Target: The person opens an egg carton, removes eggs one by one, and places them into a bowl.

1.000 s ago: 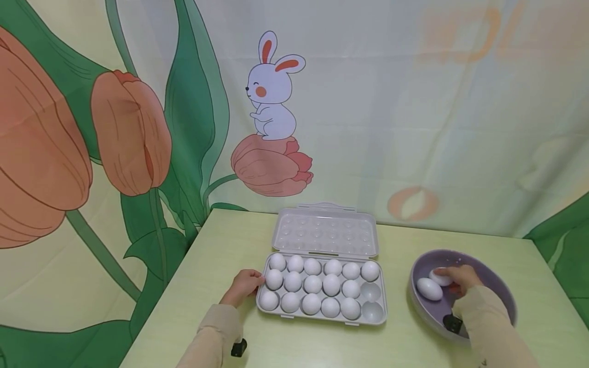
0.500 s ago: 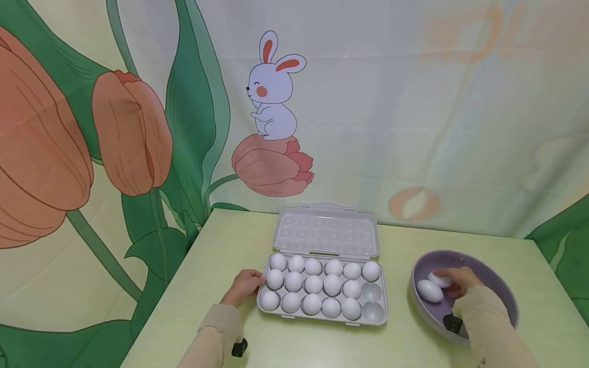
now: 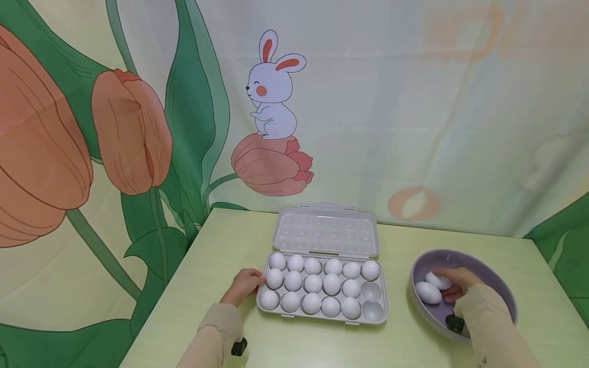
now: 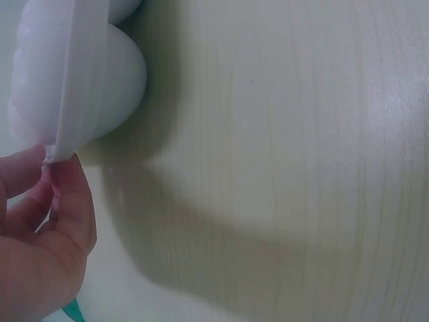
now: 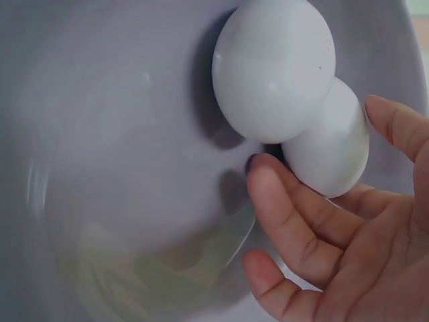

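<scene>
On the left, my left hand (image 3: 244,286) pinches the end rim of a white plastic egg carton (image 3: 371,309); in the left wrist view, thumb and fingers grip the carton edge (image 4: 84,74). White eggs fill most of its cups, and two cups at the right end hold none. Inside the purple bowl (image 3: 494,289) my right hand (image 3: 462,282) holds a white egg (image 3: 437,280), partly hidden by the fingers. The right wrist view has the thumb on one side of this egg (image 5: 335,154) and fingers on the other. Another egg (image 3: 428,293) lies against it in the bowl.
The carton's lid (image 3: 325,232) lies folded back behind the tray, towards the wall. Both carton and bowl stand on a pale wood-grain table (image 3: 230,235). A printed cloth (image 3: 359,128) with tulips and a rabbit hangs behind the table.
The right hand and the egg in it have shifted slightly left within the bowl, and the other egg has moved a little down and left. The left hand keeps its place on the carton.
</scene>
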